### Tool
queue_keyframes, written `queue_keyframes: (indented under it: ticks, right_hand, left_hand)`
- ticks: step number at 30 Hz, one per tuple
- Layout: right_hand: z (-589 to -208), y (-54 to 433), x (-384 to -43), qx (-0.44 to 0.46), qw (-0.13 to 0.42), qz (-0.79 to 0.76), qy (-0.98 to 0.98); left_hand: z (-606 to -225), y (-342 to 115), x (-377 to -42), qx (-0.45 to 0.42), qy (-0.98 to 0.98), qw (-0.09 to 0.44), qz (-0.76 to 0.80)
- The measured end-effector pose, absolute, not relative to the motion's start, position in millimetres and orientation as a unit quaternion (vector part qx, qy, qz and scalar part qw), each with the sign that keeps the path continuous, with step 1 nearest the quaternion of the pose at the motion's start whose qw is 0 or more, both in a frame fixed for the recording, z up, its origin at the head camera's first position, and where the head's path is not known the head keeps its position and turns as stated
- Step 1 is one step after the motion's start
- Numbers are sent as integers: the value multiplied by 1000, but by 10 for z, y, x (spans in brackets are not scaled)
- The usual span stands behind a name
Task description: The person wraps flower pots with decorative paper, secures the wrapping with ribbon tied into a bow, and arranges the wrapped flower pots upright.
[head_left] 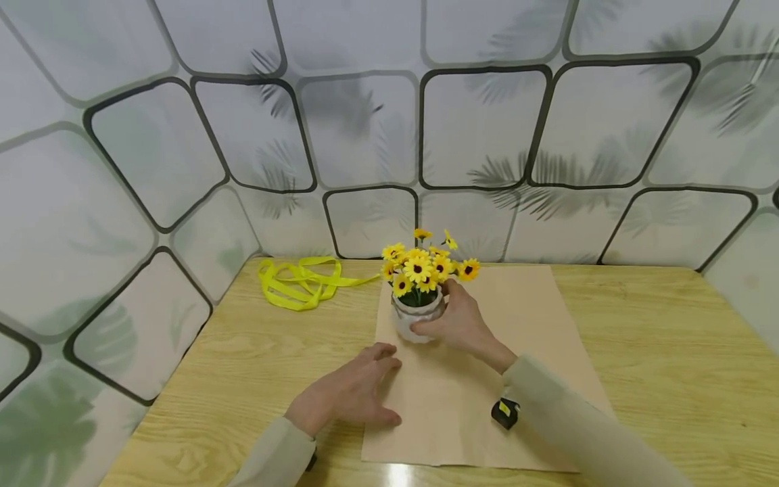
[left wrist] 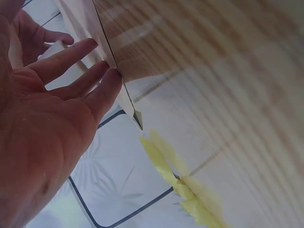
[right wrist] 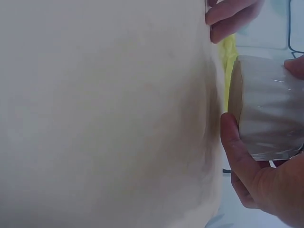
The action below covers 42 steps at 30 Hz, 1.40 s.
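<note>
A white ribbed pot [head_left: 417,320] of yellow artificial-looking flowers [head_left: 418,268] with dark centres is gripped from its right side by my right hand [head_left: 462,319]. In the right wrist view the pot [right wrist: 270,111] shows its underside, raised off the brown paper [right wrist: 118,114], with finger and thumb around its wall. My left hand [head_left: 349,389] holds nothing; its spread fingers reach over the left edge of the paper sheet [head_left: 438,433]. Seen from the left wrist, that hand [left wrist: 52,102] has its palm bare and fingers loosely extended beside the paper's edge.
A tangled yellow ribbon [head_left: 304,284] lies at the back left of the wooden table [head_left: 243,379], one end trailing toward the flowers. Patterned fabric walls [head_left: 365,135] stand along the table's back and sides. A small black device [head_left: 505,412] sits by the right wrist.
</note>
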State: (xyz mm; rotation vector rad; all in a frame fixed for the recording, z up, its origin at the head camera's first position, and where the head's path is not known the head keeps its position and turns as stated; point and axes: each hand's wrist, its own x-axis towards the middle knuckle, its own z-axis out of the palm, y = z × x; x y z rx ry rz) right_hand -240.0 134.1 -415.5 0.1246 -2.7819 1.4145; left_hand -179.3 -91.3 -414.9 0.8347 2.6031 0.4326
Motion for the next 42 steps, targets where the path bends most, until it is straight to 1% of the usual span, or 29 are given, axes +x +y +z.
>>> queue_keyframes:
  ticks: [7, 21, 32, 42]
  right_hand:
    - [-4187, 1309, -2406, 47, 8, 445, -894]
    - [-4224, 1222, -2417, 49, -4, 421, -905]
    - [-4219, 1332, -2367, 32, -36, 450, -892]
    - [-4276, 1404, -2321, 36, -30, 470, -881]
  left_hand:
    - [-4154, -897, -1787, 290, 924, 195, 155]
    - [-4141, -888, -1787, 296, 925, 187, 149]
    - [-4140, -899, -1812, 284, 927, 197, 146]
    - [-4141, -902, -1812, 277, 927, 205, 148]
